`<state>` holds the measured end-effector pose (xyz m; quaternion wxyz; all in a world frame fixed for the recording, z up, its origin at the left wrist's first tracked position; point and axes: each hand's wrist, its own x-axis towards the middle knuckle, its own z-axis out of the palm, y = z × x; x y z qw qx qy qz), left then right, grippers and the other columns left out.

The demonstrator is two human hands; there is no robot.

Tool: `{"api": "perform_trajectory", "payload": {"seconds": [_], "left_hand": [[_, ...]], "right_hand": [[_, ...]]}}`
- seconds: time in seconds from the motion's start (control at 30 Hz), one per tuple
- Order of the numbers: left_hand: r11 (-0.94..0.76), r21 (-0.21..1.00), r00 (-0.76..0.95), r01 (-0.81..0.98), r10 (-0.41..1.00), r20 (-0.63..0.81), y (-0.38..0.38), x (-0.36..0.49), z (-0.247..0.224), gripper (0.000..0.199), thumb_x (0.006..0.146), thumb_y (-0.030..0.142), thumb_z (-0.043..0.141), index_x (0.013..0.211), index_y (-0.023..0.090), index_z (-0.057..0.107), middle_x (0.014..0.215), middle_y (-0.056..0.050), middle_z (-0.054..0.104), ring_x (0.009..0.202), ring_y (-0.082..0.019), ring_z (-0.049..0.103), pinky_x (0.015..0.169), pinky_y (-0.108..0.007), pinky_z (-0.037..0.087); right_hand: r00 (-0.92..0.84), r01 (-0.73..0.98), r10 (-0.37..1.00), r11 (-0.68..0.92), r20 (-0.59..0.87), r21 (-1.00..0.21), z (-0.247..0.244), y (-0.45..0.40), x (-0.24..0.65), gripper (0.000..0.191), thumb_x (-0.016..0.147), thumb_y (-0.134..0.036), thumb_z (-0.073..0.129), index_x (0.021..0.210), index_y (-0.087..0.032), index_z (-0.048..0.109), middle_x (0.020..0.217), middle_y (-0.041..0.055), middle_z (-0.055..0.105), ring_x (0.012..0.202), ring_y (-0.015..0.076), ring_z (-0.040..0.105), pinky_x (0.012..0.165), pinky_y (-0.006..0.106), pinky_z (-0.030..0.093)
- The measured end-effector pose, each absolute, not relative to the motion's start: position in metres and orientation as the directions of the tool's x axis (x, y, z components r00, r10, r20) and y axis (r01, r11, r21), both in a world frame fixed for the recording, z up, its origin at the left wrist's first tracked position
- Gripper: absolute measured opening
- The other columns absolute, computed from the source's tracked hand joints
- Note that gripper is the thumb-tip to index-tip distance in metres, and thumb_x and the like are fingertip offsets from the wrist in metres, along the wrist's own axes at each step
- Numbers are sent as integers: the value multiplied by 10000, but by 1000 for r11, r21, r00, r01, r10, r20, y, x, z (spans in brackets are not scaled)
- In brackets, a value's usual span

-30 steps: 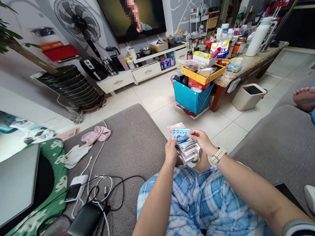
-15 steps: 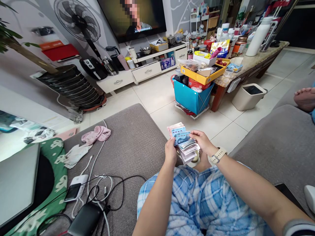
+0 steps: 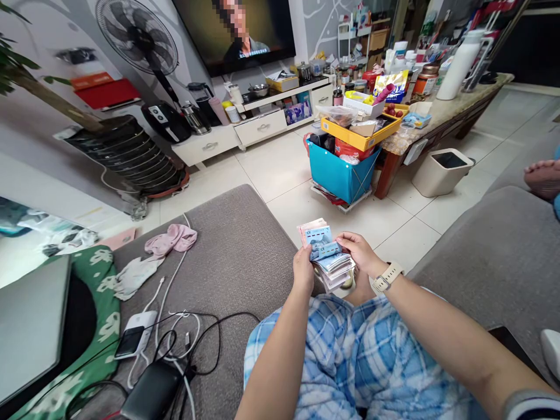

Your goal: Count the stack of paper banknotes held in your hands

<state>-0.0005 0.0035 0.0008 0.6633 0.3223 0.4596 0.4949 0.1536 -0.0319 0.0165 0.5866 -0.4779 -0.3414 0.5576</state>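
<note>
Above my lap, my left hand (image 3: 303,269) is closed on the left edge of a thick stack of banknotes (image 3: 335,269). Blue notes (image 3: 318,235) stand raised at the top of the stack, with pinkish notes behind them. My right hand (image 3: 356,251), with a beige watch on the wrist, pinches the right edge of a blue banknote (image 3: 328,250) lying across the front. The lower notes fan out toward my knees. My fingertips under the stack are hidden.
Grey sofa seats (image 3: 236,245) lie on both sides, with cables, a black box (image 3: 151,389) and a pink cloth (image 3: 171,240) at left. Ahead are a blue bin (image 3: 339,175) and a cluttered table (image 3: 402,140). Another person's foot (image 3: 543,178) shows at right.
The front blue note has tipped down, showing more of the blue note behind it. Both hands stay in nearly the same place.
</note>
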Motion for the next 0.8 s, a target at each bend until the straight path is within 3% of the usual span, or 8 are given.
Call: {"api": "perform_trajectory", "payload": {"seconds": [0.2, 0.33, 0.53, 0.8], "left_hand": [[297, 882, 98, -367, 955, -281, 4, 0, -1, 277, 651, 388, 754, 799, 155, 735, 803, -68, 765, 792, -231, 707, 727, -316, 535], [290, 874, 99, -390, 957, -273, 4, 1, -4, 274, 614, 349, 761, 809, 158, 739, 821, -56, 770, 770, -210, 700, 768, -320, 527], [304, 868, 119, -393, 953, -280, 4, 1, -2, 311, 585, 309, 784, 855, 159, 752, 886, -63, 782, 817, -222, 714, 827, -341, 518], [292, 875, 128, -386, 956, -262, 4, 1, -6, 296, 635, 330, 758, 872, 152, 760, 868, -60, 780, 797, -205, 702, 795, -318, 518]], "right_hand": [[137, -252, 984, -79, -116, -964, 11, -31, 157, 419, 731, -611, 733, 731, -194, 695, 591, -3, 592, 544, 136, 460, 559, 297, 339], [191, -243, 973, -80, -129, -967, 7, -30, 157, 365, 634, -493, 848, 700, -200, 641, 635, -19, 601, 605, 142, 511, 616, 294, 392], [288, -262, 946, -72, -149, -962, 1, -27, 158, 447, 538, -413, 898, 838, -222, 627, 715, -36, 601, 686, 162, 556, 684, 306, 447], [205, -201, 972, -68, -110, -977, 4, -29, 159, 389, 639, -522, 814, 660, -212, 580, 587, -50, 513, 579, 134, 441, 584, 285, 351]]}}
